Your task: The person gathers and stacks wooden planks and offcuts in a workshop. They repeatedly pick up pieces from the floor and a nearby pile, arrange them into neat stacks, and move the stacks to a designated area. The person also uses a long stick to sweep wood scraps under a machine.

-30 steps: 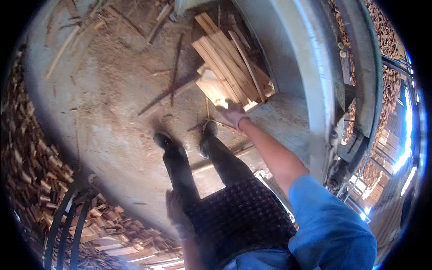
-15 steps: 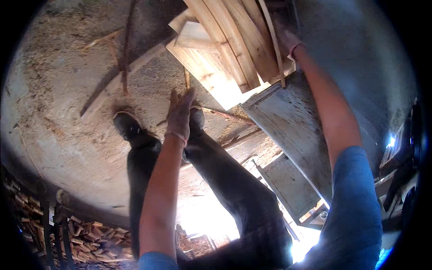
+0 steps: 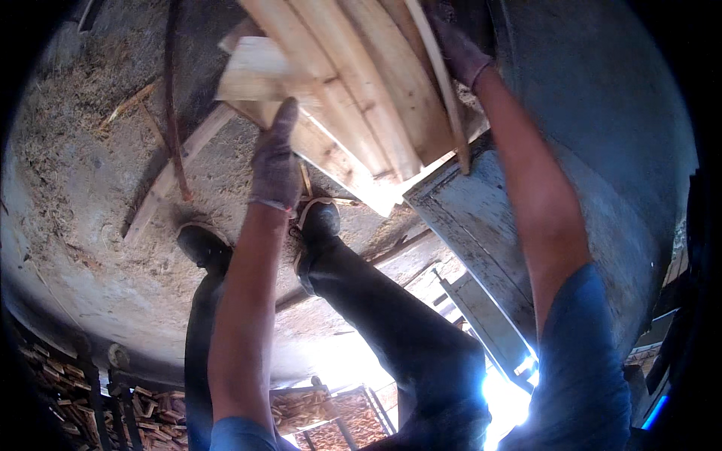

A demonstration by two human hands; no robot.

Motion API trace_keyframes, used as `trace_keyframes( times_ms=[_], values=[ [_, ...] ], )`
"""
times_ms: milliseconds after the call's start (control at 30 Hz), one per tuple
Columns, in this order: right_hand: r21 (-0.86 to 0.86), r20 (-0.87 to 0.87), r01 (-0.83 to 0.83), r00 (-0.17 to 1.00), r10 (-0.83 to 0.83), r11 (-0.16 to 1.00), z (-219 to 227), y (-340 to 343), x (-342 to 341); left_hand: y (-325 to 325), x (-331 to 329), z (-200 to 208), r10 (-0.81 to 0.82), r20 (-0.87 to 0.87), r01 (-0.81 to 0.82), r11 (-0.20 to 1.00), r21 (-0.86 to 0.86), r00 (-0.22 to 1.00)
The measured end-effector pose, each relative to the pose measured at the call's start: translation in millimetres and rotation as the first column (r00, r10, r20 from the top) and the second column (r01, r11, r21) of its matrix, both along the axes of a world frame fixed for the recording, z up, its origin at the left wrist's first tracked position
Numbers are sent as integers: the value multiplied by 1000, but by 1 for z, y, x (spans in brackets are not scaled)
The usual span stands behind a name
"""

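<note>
Several pale wooden boards (image 3: 361, 90) lie stacked at the top middle, long ones side by side with a shorter pale piece (image 3: 256, 68) at their left. My left hand (image 3: 274, 165), in a thin knitted glove, is closed on the left edge of the boards; its thumb shows and its other fingers are hidden. My right hand (image 3: 462, 52), also gloved, is at the far right side of the stack, beside a narrow wooden strip (image 3: 440, 75). Its fingers are in shadow and hard to make out.
A worn grey metal table (image 3: 481, 210) stands right of the boards. Sawdust lies on the floor (image 3: 68, 203), with a long wood strip (image 3: 177, 173) and a dark rod (image 3: 174, 113). My shoes (image 3: 203, 244) stand below. Stacked wood pieces (image 3: 154, 410) fill the lower left.
My left hand has moved up from open air to the boards' left edge and closed there. The boards now appear further left and lower in view. My right hand stays beside the stack.
</note>
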State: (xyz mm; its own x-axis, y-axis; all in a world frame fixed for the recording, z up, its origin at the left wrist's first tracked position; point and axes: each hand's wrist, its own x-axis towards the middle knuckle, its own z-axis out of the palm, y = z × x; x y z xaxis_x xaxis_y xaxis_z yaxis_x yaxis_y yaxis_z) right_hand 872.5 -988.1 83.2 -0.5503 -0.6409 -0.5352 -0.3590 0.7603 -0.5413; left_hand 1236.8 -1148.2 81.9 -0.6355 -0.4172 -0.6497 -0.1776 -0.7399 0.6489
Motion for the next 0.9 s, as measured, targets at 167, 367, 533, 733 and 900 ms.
trace_keyframes(
  times_ms=[167, 367, 533, 733, 900],
  values=[
    [-9, 319, 182, 933, -169, 983, 6, -45, 117, -35, 49, 5, -81, 137, 138, 864, -484, 987],
    [115, 505, 395, 767, -396, 911, 24, -92, 223, -60, 99, 29, 259, 203, -291, 946, 144, 944],
    [214, 856, 524, 307, -417, 824, 5, -91, 209, -38, 93, 43, 339, 250, -357, 934, 26, 907],
    [241, 781, 503, 408, -473, 830, 27, -98, 214, -35, 81, 66, 205, 402, -230, 973, 12, 892],
    [166, 778, 486, 470, -417, 858, 77, -105, 230, -59, 87, 133, 188, 396, -260, 956, 136, 899]
  ],
)
